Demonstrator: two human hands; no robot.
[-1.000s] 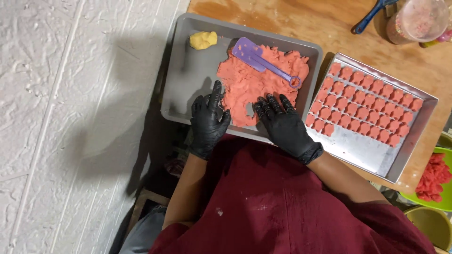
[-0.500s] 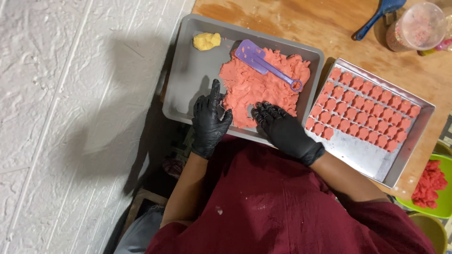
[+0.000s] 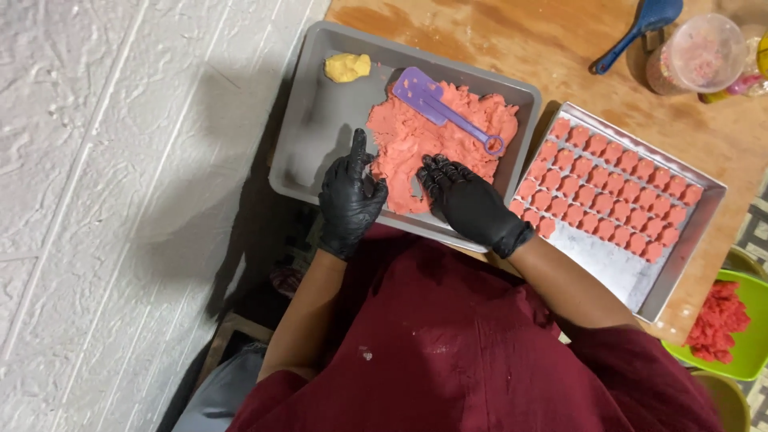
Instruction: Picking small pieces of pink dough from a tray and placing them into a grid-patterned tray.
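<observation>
Both my hands wear black gloves. My left hand (image 3: 350, 200) rests on the near rim of a grey tray (image 3: 316, 128), fingers loosely up beside a flat mass of pink dough (image 3: 424, 132). My right hand (image 3: 468, 204) has its fingers curled into the near edge of that dough. A purple spatula (image 3: 444, 112) lies on top of the dough. A small yellow dough lump (image 3: 346, 67) sits in the tray's far left corner.
To the right, a metal tray (image 3: 616, 268) holds rows of several small pink dough pieces (image 3: 612, 180). A blue scoop (image 3: 640, 24) and a clear cup (image 3: 694, 54) stand on the wooden table (image 3: 560, 48). A green bowl (image 3: 740, 356) of pink dough sits at lower right.
My right hand's fingers have curled and dug into the dough's near edge. My left hand has drawn its fingers together, one pointing up.
</observation>
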